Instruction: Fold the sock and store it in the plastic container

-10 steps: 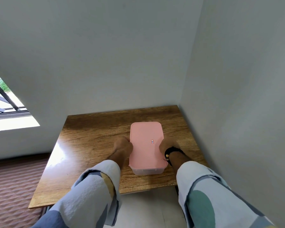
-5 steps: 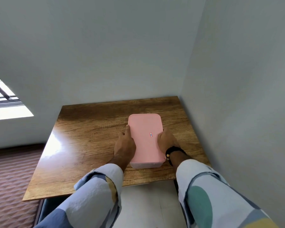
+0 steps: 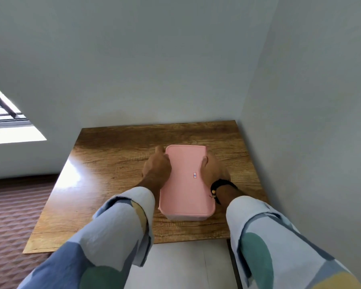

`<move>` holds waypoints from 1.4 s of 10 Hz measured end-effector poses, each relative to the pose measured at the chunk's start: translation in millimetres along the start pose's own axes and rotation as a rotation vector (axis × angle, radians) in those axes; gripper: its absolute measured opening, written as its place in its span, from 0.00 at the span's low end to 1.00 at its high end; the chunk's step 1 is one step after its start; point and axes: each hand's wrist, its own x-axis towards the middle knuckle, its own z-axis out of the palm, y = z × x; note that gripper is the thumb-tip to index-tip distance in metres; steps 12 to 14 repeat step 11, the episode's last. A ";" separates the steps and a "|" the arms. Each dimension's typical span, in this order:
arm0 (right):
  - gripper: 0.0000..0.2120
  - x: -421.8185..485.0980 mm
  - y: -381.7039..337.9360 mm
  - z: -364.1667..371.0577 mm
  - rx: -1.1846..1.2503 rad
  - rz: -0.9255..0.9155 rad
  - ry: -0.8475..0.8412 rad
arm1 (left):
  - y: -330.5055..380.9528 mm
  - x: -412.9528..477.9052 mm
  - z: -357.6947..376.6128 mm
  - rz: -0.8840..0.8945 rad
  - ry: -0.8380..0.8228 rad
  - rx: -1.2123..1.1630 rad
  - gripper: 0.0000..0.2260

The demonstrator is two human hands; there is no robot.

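Note:
A rectangular plastic container (image 3: 187, 217) with a pink lid (image 3: 186, 180) stands on the wooden table (image 3: 104, 184), right of the middle. The lid covers it fully and carries a small sticker. My left hand (image 3: 157, 167) presses against the lid's left edge near the far corner. My right hand (image 3: 212, 168) holds the right edge, thumb on top of the lid, with a dark band on the wrist. No sock is visible; the container's inside is hidden by the lid.
The table sits in a corner, with walls close behind it and to its right (image 3: 300, 142). A window (image 3: 2, 113) is at the far left. A patterned reddish floor (image 3: 10, 215) lies left of the table, pale tiles below the front edge.
Both hands have slid forward along the lid's long edges, from the near end toward the far corners. The container has stayed in place on the table.

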 end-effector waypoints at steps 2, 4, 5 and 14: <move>0.25 -1.5 2.3 2.5 -0.002 0.014 -0.011 | -3.4 4.9 6.3 0.103 -0.065 0.178 0.26; 0.26 0.1 2.5 4.8 0.003 0.016 -0.010 | 4.3 8.5 6.4 0.137 -0.098 0.364 0.27; 0.26 0.2 1.9 6.2 0.009 0.040 0.001 | 2.0 4.4 0.6 0.095 -0.125 0.288 0.28; 0.33 -17.7 -11.8 -24.6 -0.182 -0.078 -0.009 | -10.6 -71.6 -13.0 0.025 0.102 0.067 0.25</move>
